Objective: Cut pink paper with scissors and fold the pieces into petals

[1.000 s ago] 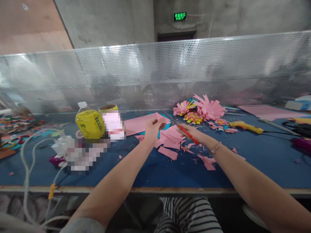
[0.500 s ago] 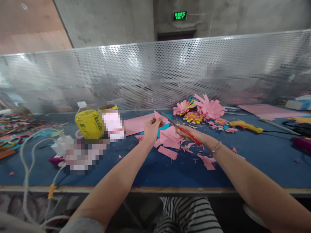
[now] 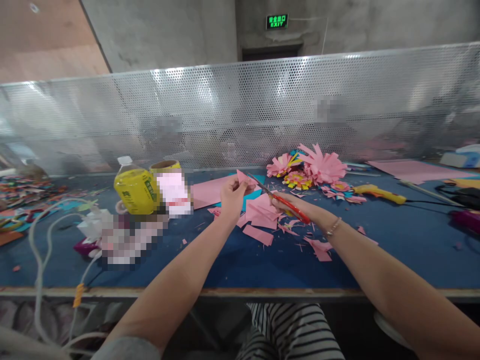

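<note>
Between the fingers of my left hand (image 3: 232, 196) is a small folded piece of pink paper (image 3: 242, 178), its pointed corner up. My right hand (image 3: 283, 201) grips red-handled scissors (image 3: 294, 209), whose dark blades reach left to the paper's right edge. Whether the blades are parted is hard to make out. Under and in front of both hands lie pink paper pieces (image 3: 258, 235) and thin scraps. A larger pink sheet (image 3: 212, 191) and a blue sheet (image 3: 252, 201) lie just behind and left of them.
Paper flowers (image 3: 323, 167) lie behind my right hand, with a yellow glue gun (image 3: 380, 194) to their right. At left stand a yellow-labelled bottle (image 3: 135, 190) and a tape roll (image 3: 165, 165); white cables (image 3: 37, 250) hang there. A perforated metal screen (image 3: 225, 115) closes the table's back.
The paper's right part appears slightly lower and shorter by the blades. Both hands stay nearly in place; the whole view has shifted very slightly.
</note>
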`<state>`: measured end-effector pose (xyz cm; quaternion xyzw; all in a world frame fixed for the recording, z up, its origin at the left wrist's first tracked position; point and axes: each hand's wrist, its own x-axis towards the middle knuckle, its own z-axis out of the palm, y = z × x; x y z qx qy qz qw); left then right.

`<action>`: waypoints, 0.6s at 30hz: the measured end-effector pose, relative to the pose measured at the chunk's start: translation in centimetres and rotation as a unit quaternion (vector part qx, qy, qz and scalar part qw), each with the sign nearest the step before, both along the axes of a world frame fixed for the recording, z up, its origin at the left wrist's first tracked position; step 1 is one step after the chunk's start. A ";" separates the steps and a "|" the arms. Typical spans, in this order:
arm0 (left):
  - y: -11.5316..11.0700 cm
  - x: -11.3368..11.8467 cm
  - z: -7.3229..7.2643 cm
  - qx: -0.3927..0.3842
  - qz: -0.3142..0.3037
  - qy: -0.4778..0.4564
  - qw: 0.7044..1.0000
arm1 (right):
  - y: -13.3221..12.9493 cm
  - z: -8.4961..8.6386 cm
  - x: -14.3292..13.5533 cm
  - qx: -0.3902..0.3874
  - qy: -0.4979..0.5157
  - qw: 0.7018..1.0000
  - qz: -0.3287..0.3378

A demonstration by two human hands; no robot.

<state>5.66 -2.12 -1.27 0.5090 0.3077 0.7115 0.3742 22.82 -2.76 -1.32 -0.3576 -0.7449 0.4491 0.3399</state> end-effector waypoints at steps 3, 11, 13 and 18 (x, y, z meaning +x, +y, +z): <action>0.0 0.0 0.0 0.002 -0.003 0.001 1.000 | -0.1 0.1 0.0 0.010 0.001 1.000 -0.004; 0.1 -0.2 0.0 -0.005 -0.008 0.022 1.000 | -0.3 0.5 0.2 0.007 -0.018 0.999 -0.026; 0.1 -0.2 0.1 -0.009 -0.012 0.024 1.000 | -0.2 0.4 0.2 0.005 -0.024 0.999 -0.026; 0.1 -0.3 0.0 -0.011 -0.013 0.025 1.000 | 0.0 0.1 0.3 0.012 -0.034 0.999 -0.021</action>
